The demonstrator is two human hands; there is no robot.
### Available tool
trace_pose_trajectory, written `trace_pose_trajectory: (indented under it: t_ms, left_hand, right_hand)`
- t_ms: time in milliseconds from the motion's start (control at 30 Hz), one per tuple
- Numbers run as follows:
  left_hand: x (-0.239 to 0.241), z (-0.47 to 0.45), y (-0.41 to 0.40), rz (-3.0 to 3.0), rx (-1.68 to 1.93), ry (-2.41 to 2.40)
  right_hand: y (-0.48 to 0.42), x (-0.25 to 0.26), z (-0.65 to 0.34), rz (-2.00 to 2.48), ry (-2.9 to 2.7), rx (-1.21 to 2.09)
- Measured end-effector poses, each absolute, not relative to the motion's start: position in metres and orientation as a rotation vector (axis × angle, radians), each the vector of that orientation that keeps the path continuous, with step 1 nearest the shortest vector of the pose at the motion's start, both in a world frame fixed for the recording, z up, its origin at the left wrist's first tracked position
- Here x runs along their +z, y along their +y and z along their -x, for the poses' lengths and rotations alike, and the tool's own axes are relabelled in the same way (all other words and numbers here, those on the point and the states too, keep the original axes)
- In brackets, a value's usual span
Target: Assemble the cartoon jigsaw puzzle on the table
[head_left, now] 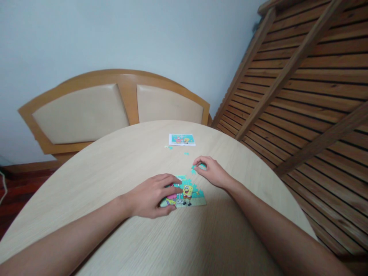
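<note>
Your left hand (155, 195) is spread palm-down over the left part of the flat, turquoise, partly assembled jigsaw with cartoon figures (198, 201), mid-counter. Not gripping. Your right hand (211, 170) is curled in a pinch at the small turquoise interlocking pieces (193, 169) just past the jigsaw's far edge; can't tell if one is actually held.

Risks, my read: left palm drags sideways, joints shear and the sheet buckles. Right wrist dropping could shove the jigsaw's far right corner. Thin pieces could slip the pinch and skid; the counter looks smooth.

Materials: pale wood-grain round counter (138, 165), curved edge, no square corner to butt the jigsaw against. Jigsaw has a straight near edge, knobbly far edge; pieces look like thin card. Near the counter's far edge: flat rectangular white-bordered picture card (184, 138), turquoise print. Loose turquoise piece (186, 153) sits between card and right hand; small pale and turquoise pieces (170, 148) just below the card's left corner.
</note>
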State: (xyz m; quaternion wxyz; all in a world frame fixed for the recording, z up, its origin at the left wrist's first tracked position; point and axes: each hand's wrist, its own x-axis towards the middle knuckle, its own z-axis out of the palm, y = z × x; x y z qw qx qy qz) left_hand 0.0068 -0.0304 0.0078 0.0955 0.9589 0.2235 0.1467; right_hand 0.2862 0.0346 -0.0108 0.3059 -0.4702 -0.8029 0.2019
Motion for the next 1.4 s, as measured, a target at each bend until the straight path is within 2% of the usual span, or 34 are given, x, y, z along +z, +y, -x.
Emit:
trace_pose_trajectory:
  t_ms: [200, 367, 800, 1400]
  left_hand:
    - [0.008, -0.007, -0.031, -2.835, 0.463, 0.652]
    - [0.007, -0.007, -0.030, -2.832, 0.496, 0.634]
    - [0.007, -0.007, -0.030, -2.846, 0.439, 0.659]
    - [0.008, -0.007, -0.031, -2.858, 0.453, 0.648]
  right_hand:
    - [0.025, -0.002, -0.276, 1.027, -2.122, 0.734]
    - [0.019, 0.001, -0.271, 0.922, -2.209, 0.727]
    - [0.015, -0.002, -0.266, 1.022, -2.102, 0.878]
    - [0.022, -0.002, -0.282, 1.041, -2.049, 0.853]
